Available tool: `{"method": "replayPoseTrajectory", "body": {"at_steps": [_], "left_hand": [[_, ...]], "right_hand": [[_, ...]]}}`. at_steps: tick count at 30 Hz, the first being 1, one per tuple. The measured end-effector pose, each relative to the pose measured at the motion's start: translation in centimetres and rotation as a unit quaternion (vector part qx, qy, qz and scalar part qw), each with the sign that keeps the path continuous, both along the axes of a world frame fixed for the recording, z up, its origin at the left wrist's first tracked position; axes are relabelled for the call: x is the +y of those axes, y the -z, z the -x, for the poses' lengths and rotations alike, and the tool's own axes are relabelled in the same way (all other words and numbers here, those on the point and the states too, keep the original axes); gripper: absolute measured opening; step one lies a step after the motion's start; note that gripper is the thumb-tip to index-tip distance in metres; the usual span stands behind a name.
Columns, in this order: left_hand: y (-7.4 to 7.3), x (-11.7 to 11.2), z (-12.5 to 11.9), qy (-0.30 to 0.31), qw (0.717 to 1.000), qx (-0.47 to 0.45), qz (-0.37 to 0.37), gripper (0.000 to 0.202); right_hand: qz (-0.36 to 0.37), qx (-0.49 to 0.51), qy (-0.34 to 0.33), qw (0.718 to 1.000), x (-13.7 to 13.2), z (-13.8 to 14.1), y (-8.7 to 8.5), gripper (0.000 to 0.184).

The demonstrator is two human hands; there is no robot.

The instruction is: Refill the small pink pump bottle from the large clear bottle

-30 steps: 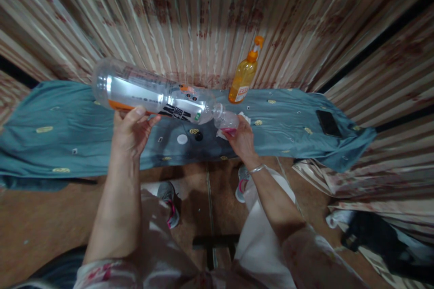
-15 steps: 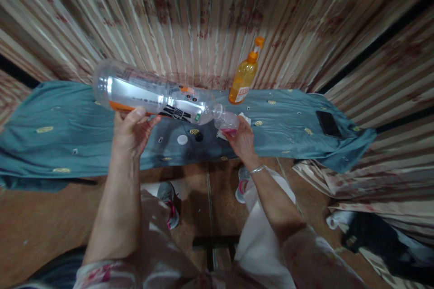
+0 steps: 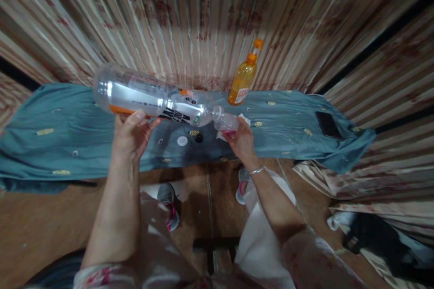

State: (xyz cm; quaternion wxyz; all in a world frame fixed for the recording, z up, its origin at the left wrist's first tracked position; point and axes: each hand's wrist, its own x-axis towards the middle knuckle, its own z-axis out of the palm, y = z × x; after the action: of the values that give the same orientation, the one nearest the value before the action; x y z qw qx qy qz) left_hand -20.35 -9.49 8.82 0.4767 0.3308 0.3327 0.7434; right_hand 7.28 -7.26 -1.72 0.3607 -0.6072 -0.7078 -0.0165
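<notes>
A large clear plastic bottle [image 3: 149, 97] with a silver, black and orange label lies nearly level in the air, its neck pointing right. My left hand [image 3: 132, 133] is closed around its underside near the base. In my right hand [image 3: 242, 137] is a small clear bottle [image 3: 226, 124] with pink at its lower side, tilted so that its mouth meets the big bottle's mouth. Whether liquid passes between them I cannot tell. Below the necks, a white cap [image 3: 182, 141] and a black cap [image 3: 198, 138] lie on the cloth. Behind my right hand shows a white tissue [image 3: 244, 120].
A teal patterned cloth [image 3: 84, 131] covers the narrow table. An orange pump bottle [image 3: 243, 80] stands at its back edge, before a pleated curtain [image 3: 190, 22]. A black phone [image 3: 328, 124] lies at the right. A dark bag [image 3: 376, 239] is on the floor at right.
Both hands keep their hold and the two bottles stay mouth to mouth. The large bottle has shifted only very slightly; the view has moved a little.
</notes>
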Motion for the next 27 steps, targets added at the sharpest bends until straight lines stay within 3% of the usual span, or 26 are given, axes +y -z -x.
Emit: {"method": "replayPoseTrajectory", "body": {"at_steps": [27], "left_hand": [[-0.04, -0.30, 0.02, 0.006, 1.000, -0.012, 0.011, 0.047]], "right_hand": [[0.007, 0.001, 0.003, 1.000, -0.04, 0.01, -0.13, 0.063]]}}
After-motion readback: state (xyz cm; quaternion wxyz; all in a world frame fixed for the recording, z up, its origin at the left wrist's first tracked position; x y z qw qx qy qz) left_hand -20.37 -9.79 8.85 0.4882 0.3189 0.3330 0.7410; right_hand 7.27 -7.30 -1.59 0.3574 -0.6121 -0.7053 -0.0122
